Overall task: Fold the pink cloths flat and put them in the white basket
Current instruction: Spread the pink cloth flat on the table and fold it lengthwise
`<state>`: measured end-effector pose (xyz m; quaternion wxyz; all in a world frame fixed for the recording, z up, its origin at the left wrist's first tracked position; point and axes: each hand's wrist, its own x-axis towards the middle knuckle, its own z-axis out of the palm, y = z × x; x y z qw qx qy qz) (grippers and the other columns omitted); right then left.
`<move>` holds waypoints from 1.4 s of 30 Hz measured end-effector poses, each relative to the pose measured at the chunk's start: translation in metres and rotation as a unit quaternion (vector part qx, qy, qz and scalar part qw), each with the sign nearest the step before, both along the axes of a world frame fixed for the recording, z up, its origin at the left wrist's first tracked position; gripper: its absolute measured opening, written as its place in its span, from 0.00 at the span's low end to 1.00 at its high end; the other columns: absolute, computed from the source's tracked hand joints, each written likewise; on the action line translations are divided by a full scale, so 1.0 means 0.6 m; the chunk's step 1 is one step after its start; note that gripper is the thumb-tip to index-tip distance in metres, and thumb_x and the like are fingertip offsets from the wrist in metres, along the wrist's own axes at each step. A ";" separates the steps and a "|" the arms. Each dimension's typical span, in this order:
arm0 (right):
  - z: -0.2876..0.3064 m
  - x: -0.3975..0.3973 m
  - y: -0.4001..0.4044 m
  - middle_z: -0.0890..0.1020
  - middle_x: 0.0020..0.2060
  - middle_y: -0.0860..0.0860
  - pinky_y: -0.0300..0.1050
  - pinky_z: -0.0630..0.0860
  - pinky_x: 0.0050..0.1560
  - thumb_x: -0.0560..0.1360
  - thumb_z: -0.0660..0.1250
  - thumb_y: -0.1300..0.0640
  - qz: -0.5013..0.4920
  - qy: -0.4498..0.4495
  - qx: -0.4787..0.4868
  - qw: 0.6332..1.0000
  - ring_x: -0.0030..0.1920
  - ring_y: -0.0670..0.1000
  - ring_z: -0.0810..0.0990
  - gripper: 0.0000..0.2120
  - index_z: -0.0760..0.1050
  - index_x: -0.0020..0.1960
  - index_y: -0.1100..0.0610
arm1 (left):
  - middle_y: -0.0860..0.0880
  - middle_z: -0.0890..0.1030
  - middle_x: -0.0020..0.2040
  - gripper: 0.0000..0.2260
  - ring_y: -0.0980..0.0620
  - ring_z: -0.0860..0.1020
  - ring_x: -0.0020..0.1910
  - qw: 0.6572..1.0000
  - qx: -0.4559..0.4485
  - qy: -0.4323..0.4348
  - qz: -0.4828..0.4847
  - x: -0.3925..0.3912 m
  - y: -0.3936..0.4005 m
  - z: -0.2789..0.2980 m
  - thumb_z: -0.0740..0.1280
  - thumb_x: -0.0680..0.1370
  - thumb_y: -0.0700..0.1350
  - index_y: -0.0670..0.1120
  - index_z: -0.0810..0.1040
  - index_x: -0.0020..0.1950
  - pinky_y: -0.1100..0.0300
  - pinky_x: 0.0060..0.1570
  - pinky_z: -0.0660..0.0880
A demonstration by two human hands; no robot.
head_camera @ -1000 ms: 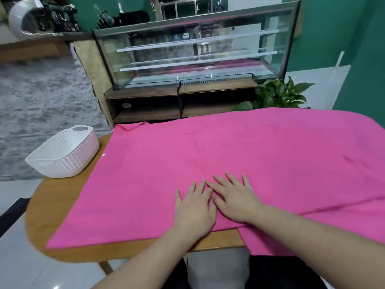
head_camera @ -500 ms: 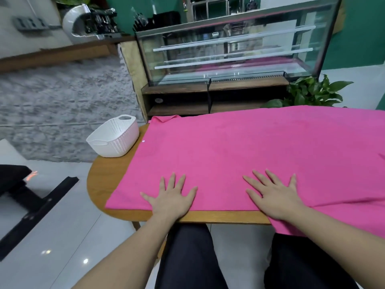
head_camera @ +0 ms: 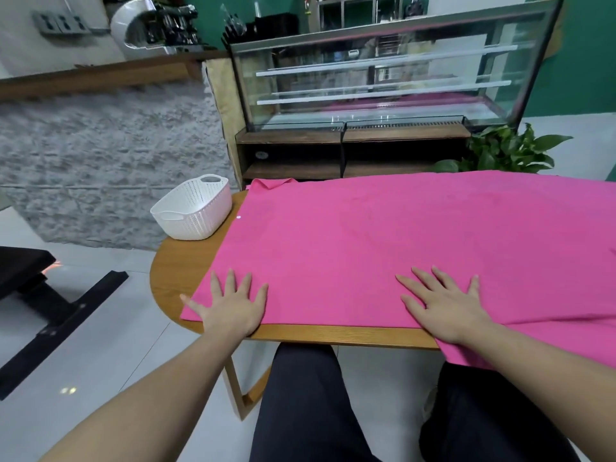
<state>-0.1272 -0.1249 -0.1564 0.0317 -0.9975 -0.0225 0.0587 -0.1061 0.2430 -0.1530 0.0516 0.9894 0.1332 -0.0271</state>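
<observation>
Hands (head_camera: 336,305) wider apart on table (head_camera: 180,271)

A cloth (head_camera: 383,248) lay spread across the counter (head_camera: 180,268), its near right part hanging over the front edge. A basket (head_camera: 193,211) stood on the counter's far left, just beside the cloth. A display case (head_camera: 383,81) and a potted plant (head_camera: 506,151) stood behind.

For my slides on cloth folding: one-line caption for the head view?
Both hands, left and right, press flat on a pink cloth beside a white basket.
</observation>
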 end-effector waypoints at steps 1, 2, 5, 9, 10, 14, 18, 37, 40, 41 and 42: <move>0.000 0.000 0.001 0.47 0.79 0.38 0.78 0.40 0.69 0.79 0.39 0.33 0.001 -0.001 0.002 1.000 0.80 0.48 0.44 0.26 0.43 0.77 0.31 | 0.55 0.48 0.81 0.29 0.48 0.39 0.80 0.998 0.019 -0.034 -0.043 -0.001 -0.014 -0.002 0.39 0.79 0.68 0.63 0.53 0.79 0.24 0.64 0.31; 0.000 0.000 0.003 0.47 0.79 0.38 0.78 0.40 0.69 0.79 0.39 0.33 0.002 -0.001 0.004 1.000 0.80 0.48 0.44 0.26 0.44 0.77 0.31 | 0.55 0.50 0.81 0.27 0.50 0.40 0.80 0.994 0.024 -0.064 -0.088 -0.003 -0.035 -0.004 0.41 0.80 0.66 0.62 0.56 0.78 0.27 0.66 0.30; 0.001 0.001 0.003 0.47 0.79 0.39 0.78 0.39 0.69 0.80 0.40 0.34 0.007 0.000 0.007 1.000 0.80 0.49 0.44 0.26 0.44 0.77 0.32 | 0.54 0.55 0.80 0.23 0.53 0.45 0.80 0.975 -0.023 -0.095 -0.200 -0.012 -0.129 -0.008 0.48 0.82 0.62 0.59 0.63 0.76 0.32 0.72 0.34; -0.001 -0.001 -0.004 0.47 0.79 0.40 0.78 0.38 0.69 0.80 0.40 0.33 0.005 -0.001 0.007 1.000 0.80 0.49 0.43 0.26 0.44 0.77 0.33 | 0.55 0.58 0.79 0.22 0.54 0.47 0.80 0.946 -0.054 -0.095 -0.305 -0.031 -0.262 -0.007 0.50 0.82 0.61 0.57 0.65 0.75 0.32 0.73 0.36; 0.000 0.000 -0.004 0.47 0.79 0.40 0.78 0.38 0.69 0.80 0.41 0.33 0.005 -0.001 0.010 1.000 0.80 0.49 0.43 0.27 0.43 0.77 0.33 | 0.55 0.58 0.80 0.22 0.54 0.47 0.80 0.942 -0.057 -0.089 -0.318 -0.034 -0.284 -0.007 0.50 0.82 0.61 0.58 0.65 0.75 0.32 0.73 0.36; 0.003 0.001 -0.002 0.46 0.80 0.42 0.71 0.38 0.73 0.79 0.44 0.32 0.009 -0.012 0.048 0.999 0.80 0.50 0.43 0.30 0.42 0.78 0.35 | 0.59 0.50 0.81 0.24 0.55 0.44 0.80 0.944 -0.038 -0.027 -0.326 -0.038 -0.306 -0.019 0.46 0.82 0.64 0.62 0.56 0.78 0.28 0.71 0.38; 0.001 -0.010 -0.060 0.47 0.80 0.43 0.62 0.39 0.77 0.79 0.42 0.31 -0.031 -0.019 0.059 0.998 0.80 0.50 0.43 0.31 0.46 0.79 0.38 | 0.60 0.46 0.81 0.25 0.56 0.43 0.80 0.945 -0.005 -0.006 -0.327 -0.028 -0.310 -0.029 0.43 0.82 0.65 0.64 0.48 0.79 0.28 0.71 0.40; 0.019 -0.093 -0.316 0.47 0.80 0.44 0.69 0.38 0.74 0.79 0.39 0.31 -0.284 0.008 0.115 0.952 0.80 0.54 0.44 0.30 0.46 0.79 0.37 | 0.62 0.50 0.80 0.30 0.56 0.45 0.80 0.925 -0.069 0.020 -0.374 -0.034 -0.318 -0.020 0.52 0.76 0.71 0.65 0.57 0.77 0.29 0.71 0.38; 0.025 -0.105 -0.299 0.50 0.79 0.42 0.68 0.44 0.75 0.78 0.49 0.31 -0.219 -0.049 0.135 0.965 0.80 0.53 0.47 0.30 0.51 0.78 0.35 | 0.63 0.58 0.78 0.26 0.58 0.50 0.79 0.908 -0.104 0.017 -0.406 -0.035 -0.294 -0.011 0.54 0.77 0.66 0.63 0.63 0.75 0.31 0.72 0.40; 0.028 -0.110 -0.288 0.52 0.79 0.41 0.66 0.47 0.76 0.76 0.52 0.31 -0.155 -0.075 0.138 0.975 0.80 0.51 0.48 0.31 0.53 0.77 0.35 | 0.62 0.60 0.77 0.29 0.59 0.52 0.78 0.904 -0.104 0.014 -0.415 -0.036 -0.283 -0.008 0.51 0.74 0.65 0.62 0.64 0.75 0.33 0.74 0.43; 0.031 -0.116 -0.276 0.53 0.79 0.40 0.63 0.49 0.77 0.74 0.54 0.32 -0.077 -0.084 0.130 0.985 0.79 0.49 0.49 0.32 0.53 0.77 0.34 | 0.61 0.62 0.77 0.31 0.60 0.56 0.77 0.904 -0.100 0.004 -0.416 -0.037 -0.270 -0.005 0.48 0.72 0.63 0.62 0.65 0.75 0.35 0.75 0.47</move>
